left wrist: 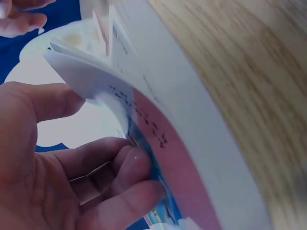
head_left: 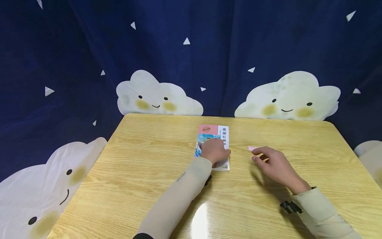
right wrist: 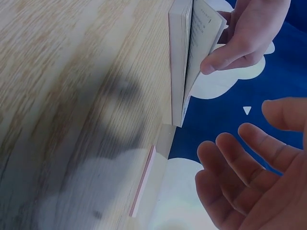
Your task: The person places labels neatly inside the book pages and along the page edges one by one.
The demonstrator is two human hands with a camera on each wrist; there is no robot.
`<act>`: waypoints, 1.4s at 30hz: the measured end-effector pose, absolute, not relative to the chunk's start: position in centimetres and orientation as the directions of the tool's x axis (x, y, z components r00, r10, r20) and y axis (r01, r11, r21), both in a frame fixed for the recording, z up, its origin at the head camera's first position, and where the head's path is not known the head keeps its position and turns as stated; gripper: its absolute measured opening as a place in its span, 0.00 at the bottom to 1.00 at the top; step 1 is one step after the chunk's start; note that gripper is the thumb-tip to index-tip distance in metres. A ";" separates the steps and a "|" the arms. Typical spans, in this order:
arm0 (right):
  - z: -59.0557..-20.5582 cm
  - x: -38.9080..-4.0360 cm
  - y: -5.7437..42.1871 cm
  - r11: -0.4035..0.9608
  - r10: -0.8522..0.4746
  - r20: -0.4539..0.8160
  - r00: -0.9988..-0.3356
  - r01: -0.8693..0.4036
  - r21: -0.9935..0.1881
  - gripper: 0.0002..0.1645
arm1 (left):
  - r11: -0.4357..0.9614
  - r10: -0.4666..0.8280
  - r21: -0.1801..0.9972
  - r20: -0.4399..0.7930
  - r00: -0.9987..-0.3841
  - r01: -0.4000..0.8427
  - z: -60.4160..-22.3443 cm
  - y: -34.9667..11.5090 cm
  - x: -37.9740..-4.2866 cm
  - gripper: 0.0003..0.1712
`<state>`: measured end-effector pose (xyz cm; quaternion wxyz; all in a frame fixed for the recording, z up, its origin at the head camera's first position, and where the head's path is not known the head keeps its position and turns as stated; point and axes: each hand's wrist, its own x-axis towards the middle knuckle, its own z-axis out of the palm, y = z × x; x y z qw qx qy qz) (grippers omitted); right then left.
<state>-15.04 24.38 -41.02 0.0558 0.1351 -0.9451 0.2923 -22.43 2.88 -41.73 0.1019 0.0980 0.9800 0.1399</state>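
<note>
A paperback book (head_left: 223,136) with a pink, white and blue illustrated cover lies on the table in front of me. My left hand (head_left: 214,151) is over its lower part. In the left wrist view, its thumb catches the edge of the lifted cover and some pages while the fingers curl against the cover (left wrist: 158,129). The right wrist view shows the book (right wrist: 180,62) parted, with printed text inside. My right hand (head_left: 276,166) hovers to the right, fingers loosely bent and holding nothing. Just beyond its fingertips sits a small pink pad of paper (head_left: 251,148), also in the right wrist view.
The wooden table (head_left: 149,142) extends around the book on all sides. Behind it hangs a dark blue curtain (head_left: 167,56) printed with smiling clouds and white triangles. Dark straps (head_left: 290,207) show at the wrists.
</note>
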 end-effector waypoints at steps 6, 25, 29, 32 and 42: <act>-41.0 -15.0 24.4 0.790 -0.222 0.177 -0.959 -0.283 -0.544 0.15 | 0.940 0.220 0.301 -0.182 -0.958 0.159 -41.4 2.8 -22.4 0.23; -41.4 -14.7 25.2 0.778 -0.256 0.153 -0.954 -0.297 -0.553 0.16 | 0.933 0.290 0.228 -0.020 -0.957 0.278 -41.9 3.9 -21.6 0.19; -41.1 -14.7 25.5 0.776 -0.256 0.150 -0.955 -0.296 -0.557 0.17 | 0.930 0.321 0.172 0.049 -0.946 0.325 -41.7 4.1 -21.2 0.17; -40.8 -14.6 25.7 0.773 -0.250 0.136 -0.959 -0.283 -0.568 0.18 | 0.932 0.313 0.178 0.048 -0.948 0.317 -41.5 4.1 -21.1 0.16; -40.3 -14.4 26.0 0.779 -0.231 0.133 -0.964 -0.265 -0.568 0.17 | 0.902 0.345 0.239 0.101 -0.933 0.360 -41.7 4.3 -20.9 0.22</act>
